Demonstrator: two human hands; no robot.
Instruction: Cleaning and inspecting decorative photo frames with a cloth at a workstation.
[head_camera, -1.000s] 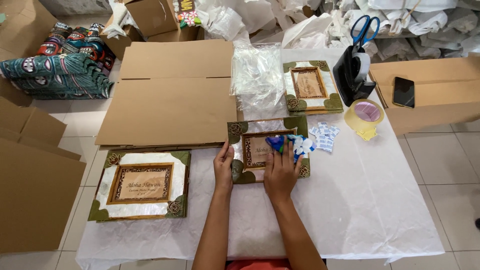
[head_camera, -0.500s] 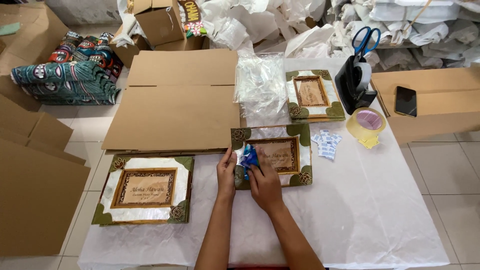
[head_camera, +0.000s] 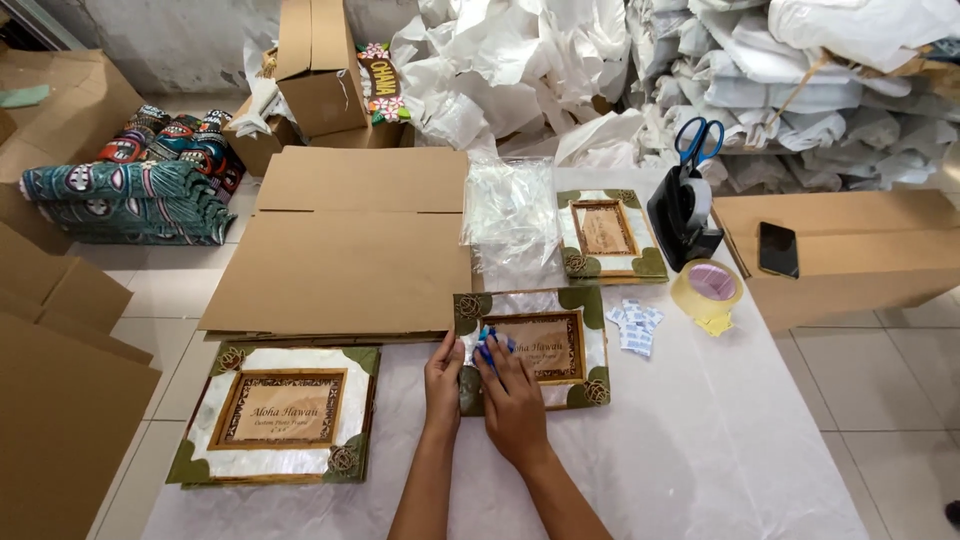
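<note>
From the head camera, both forearms are cut off by the lower edge of the picture. The left hand (head_camera: 443, 385) lies flat, fingers spread and gripping nothing, on the left edge of the middle picture frame (head_camera: 533, 347), which lies flat on the white paper-covered desk (head_camera: 700, 450) directly ahead of the person. The right hand (head_camera: 515, 400) presses a small blue item (head_camera: 492, 342) against the frame's left part; its fingers are curled over the item, and whether they pinch it or only push on it cannot be told. What the blue item is stays hard to make out, since the fingers cover most of it.

2 more frames of the same kind lie on the desk: a larger one (head_camera: 280, 412) near the left edge, with a tan centre panel, pearly border and green corners, and a smaller one (head_camera: 608, 236) farther back. A stack of clear plastic bags (head_camera: 513, 205) partly hides the smaller frame's left side.

Flattened brown cardboard sheets (head_camera: 350, 240) lie at the back left. Small white packets (head_camera: 634, 325) sit just right of the middle frame, near a roll of clear tape (head_camera: 706, 288). A black tape dispenser (head_camera: 684, 220) carries blue-handled scissors (head_camera: 700, 140). A dark phone (head_camera: 777, 249) rests on a long brown carton (head_camera: 850, 255) at the right. Crumpled white paper (head_camera: 620, 70) fills the background.
</note>
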